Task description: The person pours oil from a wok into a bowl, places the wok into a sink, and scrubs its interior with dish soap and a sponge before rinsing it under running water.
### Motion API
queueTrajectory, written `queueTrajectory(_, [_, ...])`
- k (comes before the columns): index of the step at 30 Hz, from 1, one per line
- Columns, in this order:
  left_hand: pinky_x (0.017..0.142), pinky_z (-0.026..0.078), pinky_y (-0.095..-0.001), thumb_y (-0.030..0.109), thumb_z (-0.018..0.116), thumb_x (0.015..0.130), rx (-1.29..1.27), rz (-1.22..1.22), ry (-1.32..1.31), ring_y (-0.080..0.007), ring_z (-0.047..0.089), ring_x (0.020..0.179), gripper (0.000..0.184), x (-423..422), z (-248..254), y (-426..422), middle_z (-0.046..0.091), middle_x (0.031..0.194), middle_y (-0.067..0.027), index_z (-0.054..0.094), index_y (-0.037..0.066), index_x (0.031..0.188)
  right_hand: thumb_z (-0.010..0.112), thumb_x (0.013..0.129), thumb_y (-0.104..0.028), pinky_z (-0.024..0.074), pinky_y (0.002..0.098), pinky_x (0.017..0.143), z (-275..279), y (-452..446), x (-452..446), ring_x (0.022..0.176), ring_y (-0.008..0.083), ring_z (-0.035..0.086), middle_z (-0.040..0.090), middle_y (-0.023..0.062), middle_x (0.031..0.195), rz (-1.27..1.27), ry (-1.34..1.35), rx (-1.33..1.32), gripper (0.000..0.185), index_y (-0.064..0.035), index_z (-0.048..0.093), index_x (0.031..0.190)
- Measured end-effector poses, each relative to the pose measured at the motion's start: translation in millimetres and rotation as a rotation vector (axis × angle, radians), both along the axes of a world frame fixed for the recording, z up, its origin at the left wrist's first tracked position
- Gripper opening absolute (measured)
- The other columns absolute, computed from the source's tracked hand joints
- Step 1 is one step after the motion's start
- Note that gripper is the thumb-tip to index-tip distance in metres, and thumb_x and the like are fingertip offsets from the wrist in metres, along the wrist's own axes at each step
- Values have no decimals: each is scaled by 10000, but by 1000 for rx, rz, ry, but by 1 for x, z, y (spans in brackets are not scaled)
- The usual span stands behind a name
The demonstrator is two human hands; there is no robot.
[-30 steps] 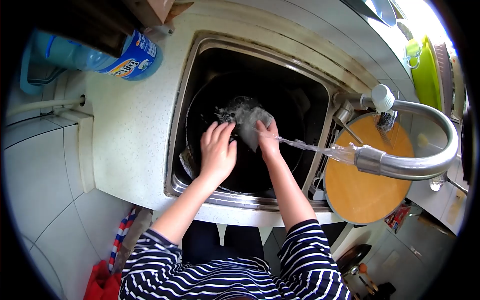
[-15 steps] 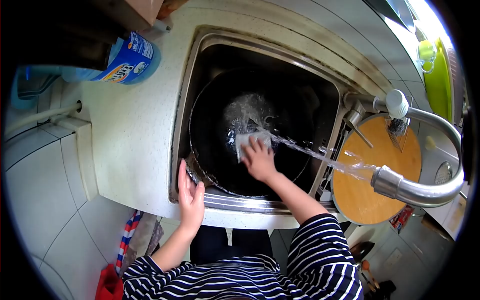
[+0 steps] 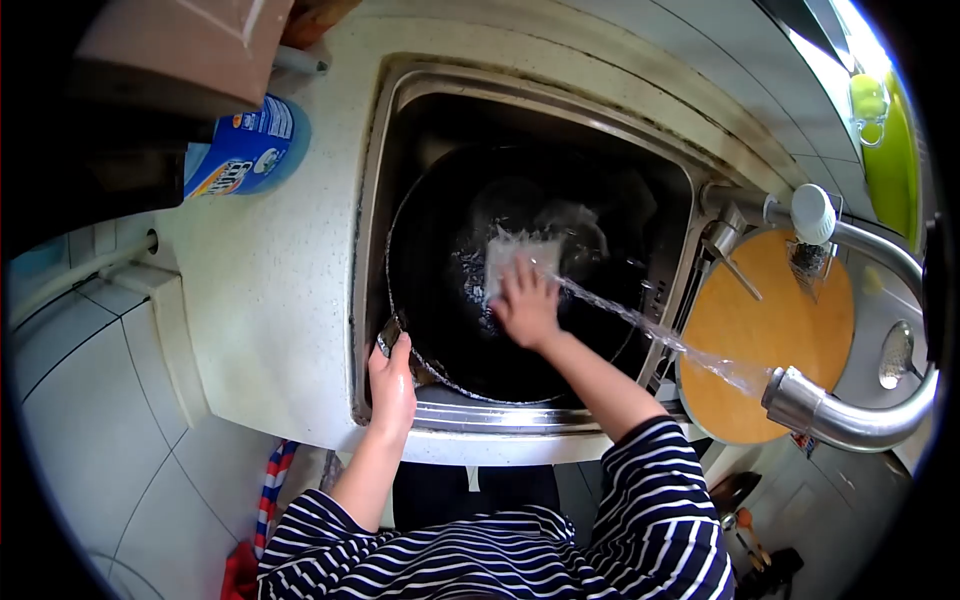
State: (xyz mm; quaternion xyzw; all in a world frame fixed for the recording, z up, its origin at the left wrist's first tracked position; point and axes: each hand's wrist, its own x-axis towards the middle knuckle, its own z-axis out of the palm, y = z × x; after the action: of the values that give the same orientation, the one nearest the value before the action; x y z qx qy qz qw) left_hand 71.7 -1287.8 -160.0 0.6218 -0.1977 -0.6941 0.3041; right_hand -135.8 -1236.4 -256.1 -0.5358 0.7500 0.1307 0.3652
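Observation:
A large black wok sits in the metal sink, with some water pooled inside. My left hand is closed round the wok's handle at the lower left, fingertips partly hidden. Inside the wok, my right hand holds a pale grey cloth against the bottom, its fingers spread over the cloth. A stream of water from the faucet lands at the cloth and splashes around it.
The sink's rim surrounds the wok. A round wooden board lies to the right under the curved spout. A blue-labelled bottle stands at the upper left on the pale counter.
My left hand, earlier with fingers stretched beside the handle, now grips it. My right hand has moved the cloth slightly farther up the wok. The view has shifted a little.

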Motion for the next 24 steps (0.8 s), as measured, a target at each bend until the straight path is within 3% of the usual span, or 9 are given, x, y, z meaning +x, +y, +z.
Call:
queueTrajectory(2, [1012, 333, -296, 102, 473, 947, -16, -19, -12, -187, 476, 1146, 378, -2, 5, -3, 520, 1263, -108, 441, -71, 1281, 503, 881, -460, 178, 602, 1065, 5, 8, 41, 1399, 413, 86, 51, 143, 1545, 169, -111, -133, 713, -220, 186, 1474])
queueTrajectory(4, [1013, 332, -294, 103, 471, 949, -10, -23, 2, -186, 474, 1147, 370, -1, 5, -3, 521, 1260, -107, 451, -73, 1274, 499, 876, -489, 164, 604, 1070, -5, -24, 63, 1392, 437, 76, 57, 166, 1539, -15, -513, -262, 734, -211, 178, 1474])
queueTrajectory(6, [1009, 335, -294, 108, 469, 954, -35, -34, -4, -180, 473, 1146, 361, 0, 1, -1, 520, 1260, -107, 458, -72, 1267, 473, 887, -501, 158, 602, 1073, -33, -72, 59, 1393, 429, 87, 64, 167, 1537, -82, -360, -559, 717, -203, 186, 1472])
queueTrajectory(10, [1005, 339, -295, 115, 461, 964, -18, -50, 21, -173, 472, 1147, 352, 2, 3, -2, 521, 1257, -109, 463, -68, 1264, 488, 886, -467, 163, 628, 1057, -46, -90, -11, 1396, 378, 127, 142, 120, 1532, -200, 116, -545, 660, -205, 260, 1448])
queueTrajectory(14, [994, 346, -294, 106, 449, 964, -22, -44, 37, -174, 481, 1133, 346, -1, 6, -4, 522, 1254, -108, 462, -69, 1263, 497, 888, -438, 205, 636, 1033, -16, 2, -42, 1379, 355, 185, 234, 85, 1499, 47, 117, -240, 534, -223, 388, 1365])
queueTrajectory(18, [992, 346, -291, 90, 448, 955, -79, -93, -52, -180, 482, 1127, 348, 3, -4, 0, 522, 1251, -110, 458, -75, 1261, 502, 898, -356, 233, 608, 1027, 32, 39, 4, 1357, 355, 241, 270, 106, 1473, 108, -159, 19, 428, -199, 440, 1291])
queueTrajectory(20, [993, 344, -290, 84, 448, 950, -88, -101, -68, -182, 481, 1126, 349, 7, -12, 3, 524, 1248, -110, 456, -79, 1260, 505, 900, -299, 234, 561, 1053, 31, 27, 41, 1352, 367, 249, 276, 150, 1460, -6, -557, -110, 427, -138, 427, 1287])
queueTrajectory(22, [992, 344, -291, 85, 445, 952, -89, -80, -69, -183, 483, 1122, 346, 3, -4, 2, 525, 1243, -111, 459, -81, 1255, 512, 897, -251, 218, 518, 1081, 12, -17, 79, 1355, 383, 232, 271, 197, 1450, -185, -788, -499, 439, -67, 411, 1283])
queueTrajectory(24, [992, 344, -292, 87, 442, 953, -95, -77, -51, -183, 484, 1119, 345, 1, -3, -2, 526, 1240, -113, 459, -84, 1252, 509, 899, -236, 206, 507, 1091, -7, -85, 90, 1367, 389, 201, 253, 228, 1455, -325, -687, -834, 472, -22, 391, 1303])
